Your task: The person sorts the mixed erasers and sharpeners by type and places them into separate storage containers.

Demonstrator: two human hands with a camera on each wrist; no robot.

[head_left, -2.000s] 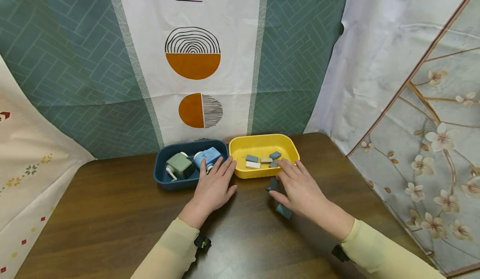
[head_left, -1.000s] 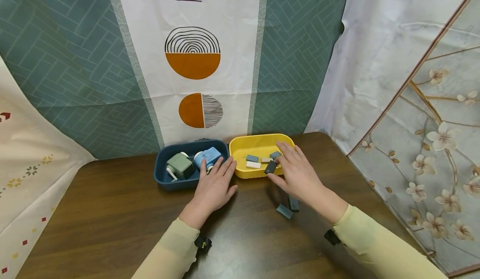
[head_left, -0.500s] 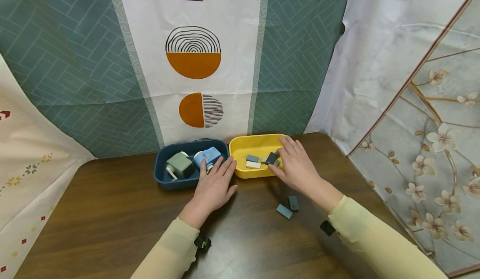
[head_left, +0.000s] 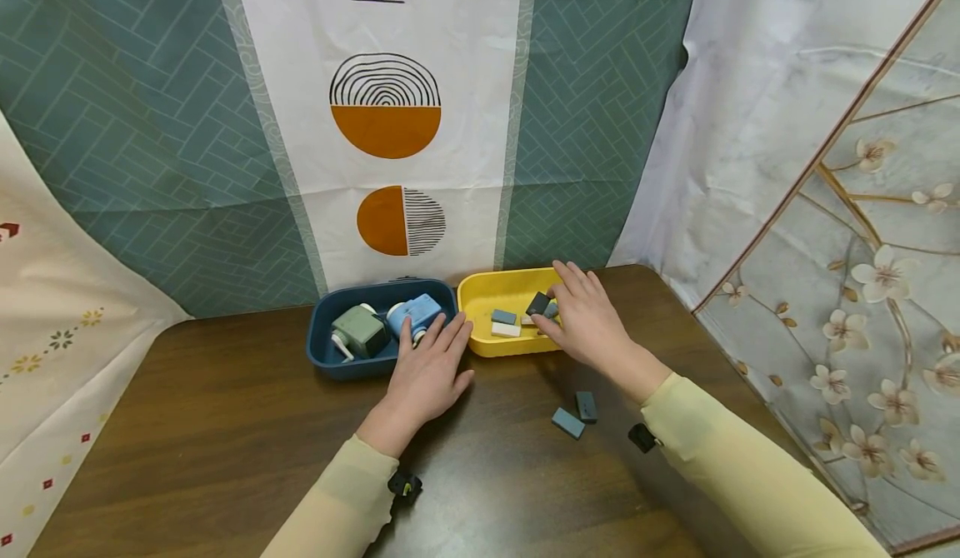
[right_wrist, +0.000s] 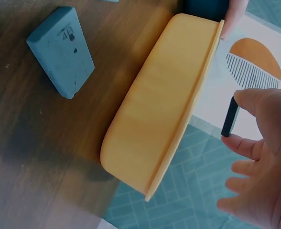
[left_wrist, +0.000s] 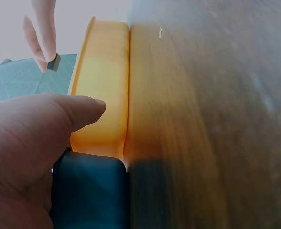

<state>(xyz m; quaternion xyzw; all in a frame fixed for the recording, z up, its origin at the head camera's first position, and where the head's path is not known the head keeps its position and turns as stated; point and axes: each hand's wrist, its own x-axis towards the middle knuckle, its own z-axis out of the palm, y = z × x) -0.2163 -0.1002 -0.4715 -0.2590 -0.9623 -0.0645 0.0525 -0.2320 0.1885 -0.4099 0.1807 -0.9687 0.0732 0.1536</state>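
Note:
My right hand (head_left: 589, 316) pinches a black eraser (head_left: 538, 304) between thumb and forefinger, held over the yellow tray (head_left: 480, 346). Its other fingers are spread, and in the right wrist view the black eraser (right_wrist: 230, 117) appears edge-on. Inside the tray lie a blue-grey eraser (head_left: 503, 316), a white eraser (head_left: 506, 330) and others partly hidden by the hand. My left hand (head_left: 427, 375) rests with straight fingers at the near right rim of the dark blue tray (head_left: 318, 337). That tray holds a green crank pencil sharpener (head_left: 363, 332) and a blue one (head_left: 417, 314).
Two more blue-grey erasers lie on the brown wooden table (head_left: 480, 458): a darker eraser (head_left: 587, 406) and a lighter eraser (head_left: 567, 423), below the right hand. Both trays stand side by side at the back edge, against a patterned curtain (head_left: 405, 233).
My right hand has picked up the black eraser from the table and carried it up and over the yellow tray. The left hand has stayed still.

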